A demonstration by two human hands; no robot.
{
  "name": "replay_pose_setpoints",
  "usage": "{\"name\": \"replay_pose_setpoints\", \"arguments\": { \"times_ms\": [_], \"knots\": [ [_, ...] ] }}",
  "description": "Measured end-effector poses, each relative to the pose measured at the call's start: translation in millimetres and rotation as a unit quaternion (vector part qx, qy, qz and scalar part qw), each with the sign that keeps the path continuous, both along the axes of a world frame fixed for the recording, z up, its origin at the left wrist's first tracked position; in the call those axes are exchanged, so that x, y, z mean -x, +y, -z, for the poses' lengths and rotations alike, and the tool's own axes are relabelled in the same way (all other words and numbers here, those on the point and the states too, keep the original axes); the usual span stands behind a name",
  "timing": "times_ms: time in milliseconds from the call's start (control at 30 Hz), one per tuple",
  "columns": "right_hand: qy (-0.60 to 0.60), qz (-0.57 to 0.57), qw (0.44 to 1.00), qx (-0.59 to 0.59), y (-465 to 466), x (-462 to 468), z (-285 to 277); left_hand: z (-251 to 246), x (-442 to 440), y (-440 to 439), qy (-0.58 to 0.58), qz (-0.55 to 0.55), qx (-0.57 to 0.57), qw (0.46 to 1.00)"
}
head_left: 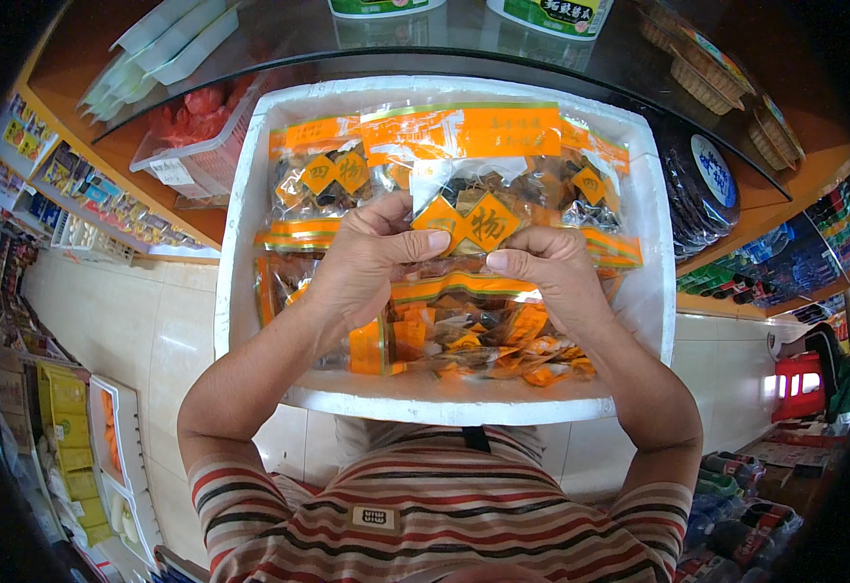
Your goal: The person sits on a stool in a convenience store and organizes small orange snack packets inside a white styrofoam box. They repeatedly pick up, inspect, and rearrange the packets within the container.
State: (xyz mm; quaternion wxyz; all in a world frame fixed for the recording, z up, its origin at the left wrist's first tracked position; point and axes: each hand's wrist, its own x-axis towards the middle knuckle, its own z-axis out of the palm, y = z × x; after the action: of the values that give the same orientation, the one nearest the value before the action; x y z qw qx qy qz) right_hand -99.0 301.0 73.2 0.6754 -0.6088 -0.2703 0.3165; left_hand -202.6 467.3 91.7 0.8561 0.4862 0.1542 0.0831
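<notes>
Both my hands pinch one clear plastic packet of dried goods (461,131) with orange printed bands, held over an open white styrofoam box (454,412). My left hand (370,262) has its thumb across the packet's left orange diamond label. At the lower right of the packet, the thumb and fingers of my right hand (552,266) grip its film. Similar packets stand along the box's far wall, one packet at the left (323,175) and another packet at the right (592,182). Several more orange packets (498,335) lie jumbled nearer to me, partly behind my wrists.
A dark glass shelf (425,44) with tubs runs behind the box. To its left stands a pink plastic basket (206,164) of red items; to its right, a dark round wrapped pack (698,189). White crates (123,437) and stacked bottles (745,510) flank me on the floor.
</notes>
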Motion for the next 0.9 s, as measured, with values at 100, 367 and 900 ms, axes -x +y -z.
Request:
{"name": "replay_pose_setpoints", "arguments": {
  "times_ms": [100, 367, 900],
  "knots": [
    [0.019, -0.011, 1.000, 0.014, -1.8, -0.5, -2.4, 7.4, 0.0, 3.4, -0.012, -0.014, -0.019, 1.000],
    [0.084, -0.038, 0.996, -0.017, 0.0, 4.0, -9.6, -0.7, -1.1, 4.0, 0.001, -0.059, 0.003, 0.998],
    [0.037, -0.011, 0.998, 0.047, -2.9, -2.6, 2.0, -2.0, -1.0, 2.4, -0.011, -0.049, 0.011, 0.999]
  ]
}}
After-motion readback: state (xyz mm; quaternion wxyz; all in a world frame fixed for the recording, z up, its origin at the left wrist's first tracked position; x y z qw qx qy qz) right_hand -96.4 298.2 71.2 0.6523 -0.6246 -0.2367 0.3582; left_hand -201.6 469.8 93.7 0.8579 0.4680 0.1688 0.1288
